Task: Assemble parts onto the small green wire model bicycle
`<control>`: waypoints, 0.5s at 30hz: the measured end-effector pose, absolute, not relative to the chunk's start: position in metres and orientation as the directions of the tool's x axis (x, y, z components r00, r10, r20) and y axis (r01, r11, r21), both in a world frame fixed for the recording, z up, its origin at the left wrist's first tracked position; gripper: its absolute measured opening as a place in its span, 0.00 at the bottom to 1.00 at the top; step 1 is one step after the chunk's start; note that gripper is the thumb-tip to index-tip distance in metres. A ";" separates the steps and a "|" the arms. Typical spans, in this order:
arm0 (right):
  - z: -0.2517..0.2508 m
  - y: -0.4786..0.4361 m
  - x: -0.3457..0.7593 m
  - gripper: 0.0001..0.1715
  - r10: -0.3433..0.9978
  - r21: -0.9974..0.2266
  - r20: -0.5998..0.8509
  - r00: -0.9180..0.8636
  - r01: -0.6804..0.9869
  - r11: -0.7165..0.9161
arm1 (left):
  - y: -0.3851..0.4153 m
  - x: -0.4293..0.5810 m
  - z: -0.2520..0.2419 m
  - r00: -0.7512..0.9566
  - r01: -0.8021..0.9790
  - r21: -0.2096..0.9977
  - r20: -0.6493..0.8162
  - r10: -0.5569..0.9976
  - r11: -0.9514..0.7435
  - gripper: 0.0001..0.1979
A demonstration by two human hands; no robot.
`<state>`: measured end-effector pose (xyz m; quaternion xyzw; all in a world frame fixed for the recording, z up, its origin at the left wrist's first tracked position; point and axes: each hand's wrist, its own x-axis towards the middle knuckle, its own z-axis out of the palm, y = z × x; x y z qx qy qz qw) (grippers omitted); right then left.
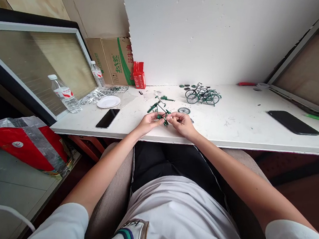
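A small green model bicycle frame point(159, 106) with handlebars and no wheels is held above the front part of the table. My left hand point(148, 122) grips its lower part between thumb and fingers. My right hand point(184, 125) pinches at the frame's right end, by the seat. Whether a tiny part is between those fingertips is too small to tell. Just behind my right hand lies a loose spoked wheel point(184, 110); another dark piece is mostly hidden by the hand. A loose green part point(167, 98) rests behind the frame.
Assembled model bicycles point(203, 95) stand at the back. To the left are a black phone point(107, 118), a white plate point(108, 102), plastic part sprues point(116, 90), and water bottles point(66, 94). A red box point(139, 75) is behind. On the right lies a black device point(293, 122).
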<state>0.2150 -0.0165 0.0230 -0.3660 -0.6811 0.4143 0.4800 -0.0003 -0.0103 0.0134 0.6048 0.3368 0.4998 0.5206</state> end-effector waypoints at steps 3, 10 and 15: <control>0.025 -0.020 0.211 0.38 0.901 -0.916 0.371 -0.226 0.072 0.395 | -0.011 0.002 0.014 0.239 -0.134 0.965 0.252 0.938 -0.225 0.34; 0.030 -0.022 0.210 0.34 0.864 -0.857 0.445 -0.236 0.168 0.487 | -0.011 0.000 0.011 0.280 -0.153 0.966 0.243 0.929 -0.206 0.41; 0.034 -0.024 0.209 0.34 0.842 -0.850 0.432 -0.323 0.167 0.500 | -0.011 -0.001 0.012 0.307 -0.159 0.968 0.233 0.923 -0.192 0.40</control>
